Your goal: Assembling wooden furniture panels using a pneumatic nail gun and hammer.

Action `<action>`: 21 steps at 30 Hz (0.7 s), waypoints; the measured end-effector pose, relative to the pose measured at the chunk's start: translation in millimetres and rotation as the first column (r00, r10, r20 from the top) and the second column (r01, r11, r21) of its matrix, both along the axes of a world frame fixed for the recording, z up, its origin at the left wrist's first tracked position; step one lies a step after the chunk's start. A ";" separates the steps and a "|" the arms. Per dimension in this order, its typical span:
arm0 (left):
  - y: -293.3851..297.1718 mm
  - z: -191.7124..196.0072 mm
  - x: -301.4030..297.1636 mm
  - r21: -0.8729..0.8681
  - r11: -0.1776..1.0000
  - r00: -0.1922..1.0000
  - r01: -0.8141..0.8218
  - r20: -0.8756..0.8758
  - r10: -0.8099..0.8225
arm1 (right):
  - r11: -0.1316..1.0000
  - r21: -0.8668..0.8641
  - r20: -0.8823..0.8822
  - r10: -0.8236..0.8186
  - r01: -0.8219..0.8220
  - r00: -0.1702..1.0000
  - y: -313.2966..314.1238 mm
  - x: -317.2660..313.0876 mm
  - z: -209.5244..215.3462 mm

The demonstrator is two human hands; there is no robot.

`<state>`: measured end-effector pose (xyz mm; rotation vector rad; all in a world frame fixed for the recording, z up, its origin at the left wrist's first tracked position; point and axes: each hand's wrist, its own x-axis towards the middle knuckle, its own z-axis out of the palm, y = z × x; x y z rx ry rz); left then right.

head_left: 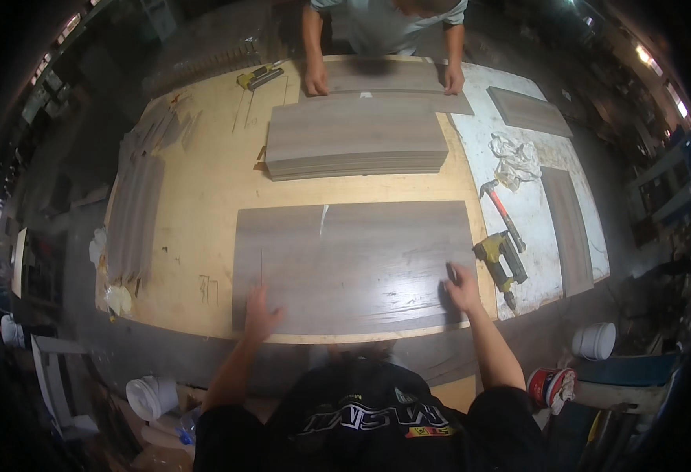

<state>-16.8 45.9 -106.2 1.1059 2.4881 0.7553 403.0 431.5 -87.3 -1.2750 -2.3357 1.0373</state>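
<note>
Where the plywood workbench (204, 197) runs to its left edge, thin grey strips (135, 216) lying in a loose row. Nearer the middle, left hand (260, 315) pressed flat, fingers spread, gripping nothing, on the near-left corner of a large grey wood-grain panel (353, 263) lying flat at the bench's near edge. Beyond it, a stack of like panels (356, 141). Right hand (463, 289) also open, flat on the panel's right end. Just beside, a yellow nail gun (501, 263) and hammer (503, 212).

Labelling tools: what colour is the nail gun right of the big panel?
Yellow and black nail gun, head view.
</note>
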 end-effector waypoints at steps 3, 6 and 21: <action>-38.8 26.8 38.6 0.007 0.976 0.969 0.216 -0.120 -0.214 | 0.979 0.142 -0.009 0.146 -0.144 0.989 -43.8 59.1 -0.6; -64.0 -3.0 40.2 -0.025 0.990 0.987 0.137 -0.079 -0.138 | 0.983 0.080 0.060 0.158 -0.163 0.986 -69.0 61.9 20.2; -46.6 17.4 30.4 -0.080 0.995 0.998 0.053 0.025 -0.051 | 0.978 0.172 0.103 0.101 -0.117 0.990 -53.7 58.4 22.2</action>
